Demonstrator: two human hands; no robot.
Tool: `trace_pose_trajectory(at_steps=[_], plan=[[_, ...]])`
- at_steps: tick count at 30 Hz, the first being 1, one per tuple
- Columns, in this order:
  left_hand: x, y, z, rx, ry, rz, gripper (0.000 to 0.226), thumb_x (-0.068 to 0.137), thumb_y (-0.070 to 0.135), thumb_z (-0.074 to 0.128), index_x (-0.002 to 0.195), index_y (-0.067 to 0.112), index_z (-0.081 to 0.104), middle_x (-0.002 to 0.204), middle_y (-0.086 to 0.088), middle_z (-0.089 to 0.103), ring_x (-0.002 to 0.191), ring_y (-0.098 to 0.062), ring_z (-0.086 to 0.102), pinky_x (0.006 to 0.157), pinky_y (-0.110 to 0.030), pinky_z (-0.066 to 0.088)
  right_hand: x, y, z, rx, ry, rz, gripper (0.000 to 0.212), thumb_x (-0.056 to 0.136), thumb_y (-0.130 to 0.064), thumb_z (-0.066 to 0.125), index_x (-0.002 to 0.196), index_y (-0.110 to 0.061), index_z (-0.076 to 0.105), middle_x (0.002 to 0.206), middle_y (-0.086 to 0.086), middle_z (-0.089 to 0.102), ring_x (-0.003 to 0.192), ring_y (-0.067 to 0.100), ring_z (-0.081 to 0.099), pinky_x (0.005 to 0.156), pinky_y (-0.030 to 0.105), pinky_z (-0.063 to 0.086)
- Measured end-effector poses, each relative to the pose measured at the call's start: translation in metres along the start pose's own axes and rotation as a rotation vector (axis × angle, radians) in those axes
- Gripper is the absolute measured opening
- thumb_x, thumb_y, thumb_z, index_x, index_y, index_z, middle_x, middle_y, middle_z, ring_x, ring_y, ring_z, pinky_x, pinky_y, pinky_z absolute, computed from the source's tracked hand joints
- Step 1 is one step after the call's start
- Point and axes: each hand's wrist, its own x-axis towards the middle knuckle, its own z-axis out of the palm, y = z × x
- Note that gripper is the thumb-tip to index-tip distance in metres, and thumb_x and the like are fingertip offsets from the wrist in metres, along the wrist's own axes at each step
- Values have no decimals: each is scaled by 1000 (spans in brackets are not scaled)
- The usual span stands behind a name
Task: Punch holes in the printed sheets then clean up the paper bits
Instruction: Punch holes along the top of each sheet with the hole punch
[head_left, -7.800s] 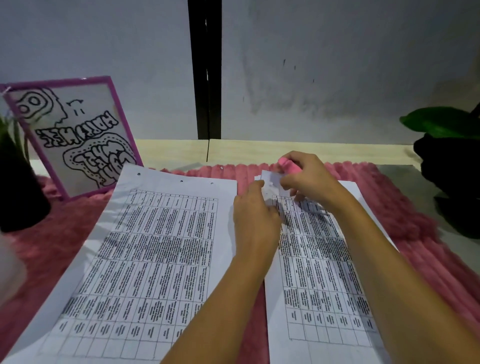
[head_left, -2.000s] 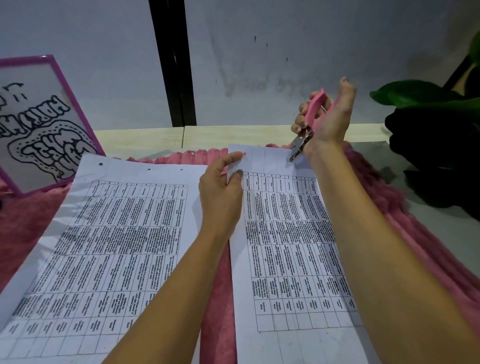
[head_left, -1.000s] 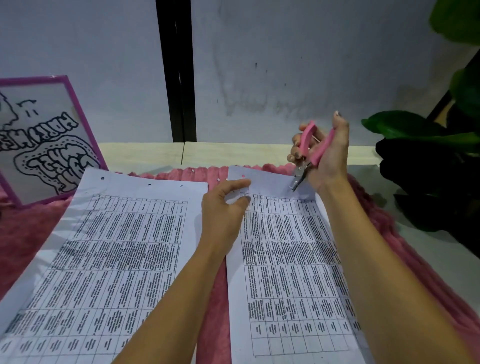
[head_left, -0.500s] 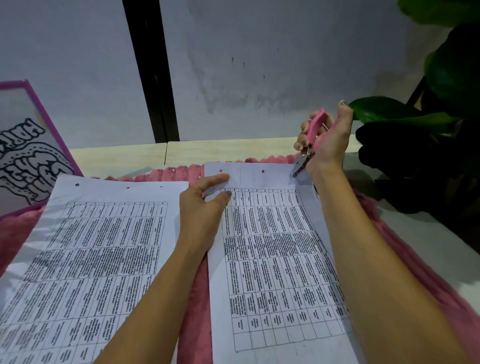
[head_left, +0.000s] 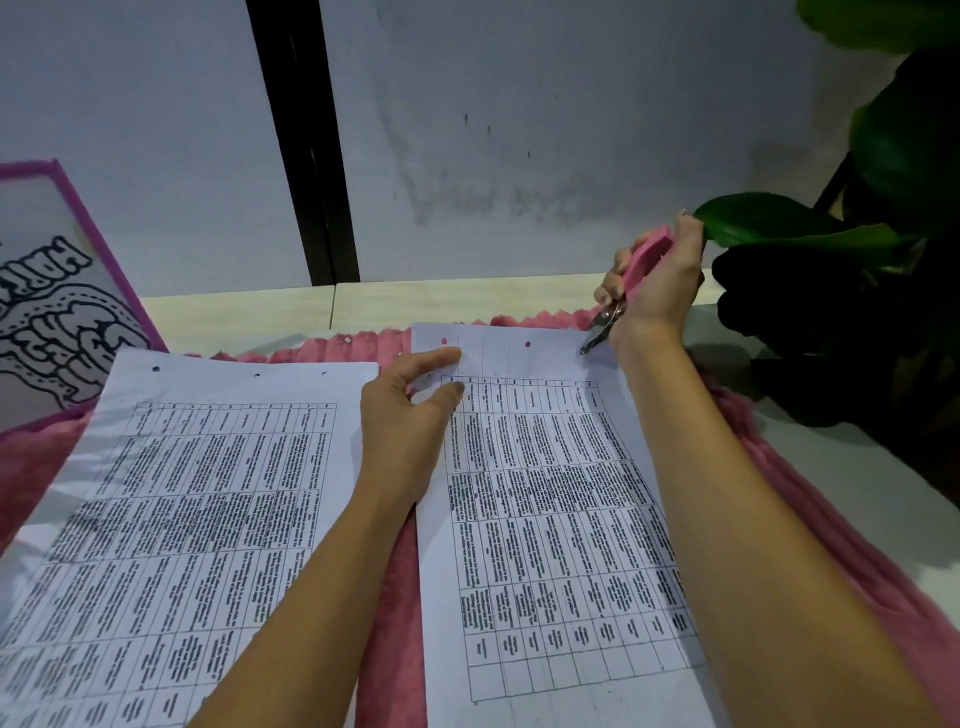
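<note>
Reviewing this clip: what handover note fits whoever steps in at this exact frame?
Left hand rests open on the right sheet near its top left corner.
Right hand grips the pink hole punch, tip at that sheet's top right edge.
Done: left sheet has three holes, right sheet two.
Left: likely a third hole, then gather bits; one paper bit lies on the pink mat.
</note>
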Motion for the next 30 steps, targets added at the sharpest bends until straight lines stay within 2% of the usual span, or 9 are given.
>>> trace_pose_trajectory(at_steps=[3,6,8,11,15,23,28,30], plan=[[0,1,0,1,-10,-18,33,82,1,70,103,27,72,105,21,65,110,-1,58,104,-39,47,3,-1,-1,33,3,18,42,99,-43,41,72,-12,49,57,5,47,41,18,34,46,23,29],[0,1,-1,50,-43,8,34,80,7,74,108,25,69,111,19,64,114,-2,56,102,-31,43,8,-2,-4,121,-24,83,45,98,-49,40,84,-7,50,61,7,46,45,17,37,49,23,33],[0,1,-1,100,-60,38,37,79,9,76,111,25,67,116,15,63,115,1,53,98,-25,39,9,-2,-6,144,-72,134,50,96,-54,41,91,-5,51,65,7,48,47,17,40,51,24,36],[0,0,0,113,-52,46,39,80,7,75,112,26,66,117,16,62,113,2,52,95,-24,36,8,-6,-8,143,-219,208,54,93,-58,40,87,-6,56,67,8,52,49,18,41,51,24,37],[-1,0,0,103,-41,47,39,79,5,75,111,27,67,113,20,62,110,10,51,98,-26,40,7,-13,-10,7,-406,202,53,91,-56,38,83,-8,60,70,9,54,50,19,40,51,25,35],[-2,2,2,80,-31,36,39,79,3,74,105,31,68,111,22,63,109,13,51,105,-39,44,2,-12,-4,-91,-391,103,46,96,-48,38,85,-9,59,70,9,56,50,19,44,51,25,42],[-3,3,2,75,-36,44,40,80,1,73,104,32,68,112,22,62,110,11,52,103,-39,45,-8,-5,15,-207,-530,58,47,95,-50,38,90,-9,61,69,6,58,50,18,49,54,28,49],[-3,3,2,68,-35,53,40,80,2,73,103,34,68,112,22,62,110,11,53,100,-33,46,-8,-6,16,-282,-576,56,48,90,-53,40,91,-9,61,69,6,58,51,17,49,54,27,47]])
